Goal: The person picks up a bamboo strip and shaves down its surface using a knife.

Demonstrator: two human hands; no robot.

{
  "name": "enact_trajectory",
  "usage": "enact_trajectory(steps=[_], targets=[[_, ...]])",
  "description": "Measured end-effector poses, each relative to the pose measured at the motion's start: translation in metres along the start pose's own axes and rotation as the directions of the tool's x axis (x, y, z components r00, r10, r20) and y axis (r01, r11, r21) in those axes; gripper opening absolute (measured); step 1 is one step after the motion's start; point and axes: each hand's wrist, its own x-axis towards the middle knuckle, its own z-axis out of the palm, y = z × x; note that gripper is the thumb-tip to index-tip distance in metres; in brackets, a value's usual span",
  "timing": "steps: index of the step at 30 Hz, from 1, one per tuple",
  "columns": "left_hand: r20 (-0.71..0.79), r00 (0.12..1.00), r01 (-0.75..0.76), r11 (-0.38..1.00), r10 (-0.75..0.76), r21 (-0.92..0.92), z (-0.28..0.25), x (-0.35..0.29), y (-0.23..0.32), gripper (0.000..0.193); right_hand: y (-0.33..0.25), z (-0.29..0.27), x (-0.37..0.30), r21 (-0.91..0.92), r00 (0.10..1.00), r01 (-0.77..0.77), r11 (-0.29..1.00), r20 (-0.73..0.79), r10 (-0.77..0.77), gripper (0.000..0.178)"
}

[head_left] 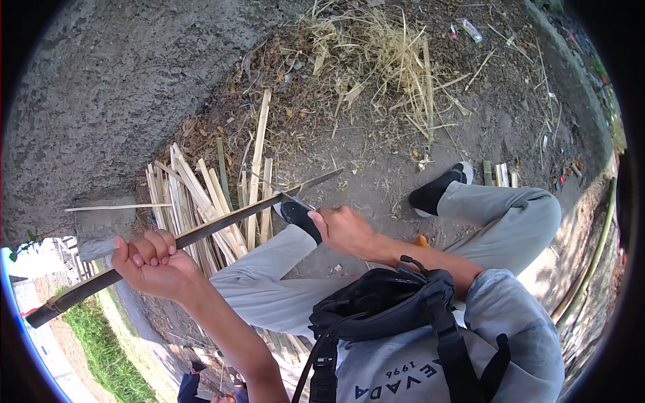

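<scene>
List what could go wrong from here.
The knife in the right hand meets the long bamboo strip where the left foot appears close by in this view; a slip might reach that foot. The left hand grips the strip bare, so a sharp edge or splinter could cut the palm.

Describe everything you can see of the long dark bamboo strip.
The bamboo strip looks long, narrow and dark-faced, with a paler edge and a joint near its lower-left end. It slants across the view, over pale strips, to a tapering tip. The left hand is closed around it; the thin blade in the right hand crosses it, contact unclear.
</scene>
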Motion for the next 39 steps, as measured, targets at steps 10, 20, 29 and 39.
enact_trajectory(steps=[10, 20, 29, 39], targets=[[-0.046, 0.998, -0.035, 0.999, 0.035, -0.009, -0.006, 0.003, -0.001, 0.043, 0.018, 0.009, 0.005, -0.073, 0.999, -0.053, 0.996, -0.007, 0.053, 0.049], [-0.066, 0.997, -0.027, 0.999, 0.028, 0.020, -0.032, 0.007, -0.005, 0.044, 0.045, 0.015, 0.005, -0.100, 0.994, -0.111, 0.989, -0.015, 0.110, 0.046], [-0.062, 0.998, -0.026, 1.000, 0.027, 0.015, -0.032, 0.005, -0.004, 0.043, 0.049, 0.011, 0.007, -0.101, 0.985, -0.170, 0.980, 0.003, 0.171, 0.047], [-0.138, 0.990, -0.026, 1.000, 0.026, 0.003, -0.037, 0.007, -0.003, 0.043, 0.056, 0.012, 0.004, -0.107, 0.962, -0.249, 0.963, 0.090, 0.259, 0.050]])
